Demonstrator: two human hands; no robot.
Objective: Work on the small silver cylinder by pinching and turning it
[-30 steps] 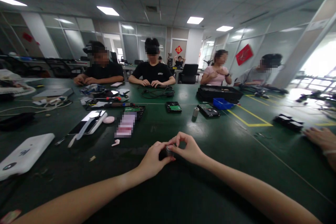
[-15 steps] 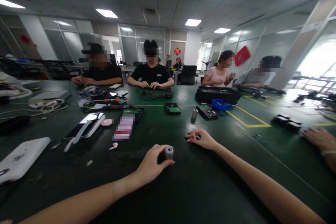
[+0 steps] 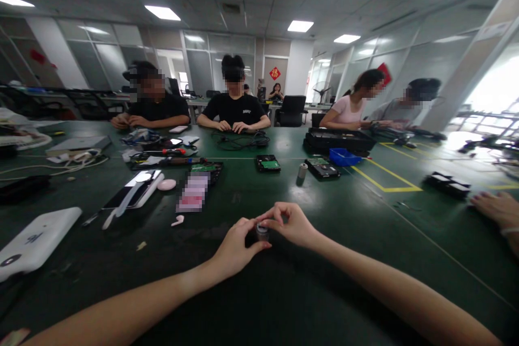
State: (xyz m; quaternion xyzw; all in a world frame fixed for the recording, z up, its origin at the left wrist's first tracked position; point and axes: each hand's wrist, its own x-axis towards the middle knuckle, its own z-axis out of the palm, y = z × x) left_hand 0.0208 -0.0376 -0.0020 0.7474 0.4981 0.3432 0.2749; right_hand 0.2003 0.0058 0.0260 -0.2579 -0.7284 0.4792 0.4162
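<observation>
A small silver metal cylinder (image 3: pixel 263 233), which looks like a small motor, stands upright on the dark green table. My left hand (image 3: pixel 238 242) is curled around its left side, thumb at the front. My right hand (image 3: pixel 292 223) has come in from the right, with thumb and index finger pinched at the cylinder's top. Whatever small thing may be between those fingertips is hidden. A second, similar metal cylinder (image 3: pixel 302 171) stands farther back, beside a hard drive (image 3: pixel 323 168).
Another hard drive (image 3: pixel 268 163) lies mid-table. To the left are a phone (image 3: pixel 193 192), a pink earbud (image 3: pixel 177 220), a white device (image 3: pixel 38 240) and screwdrivers (image 3: pixel 178 161). A blue tray (image 3: pixel 344 157) sits at right. A co-worker's hand (image 3: pixel 494 210) rests at the right edge.
My right hand has moved left from the table surface to the cylinder's top, fingers now pinched there. My left hand has stayed around the cylinder.
</observation>
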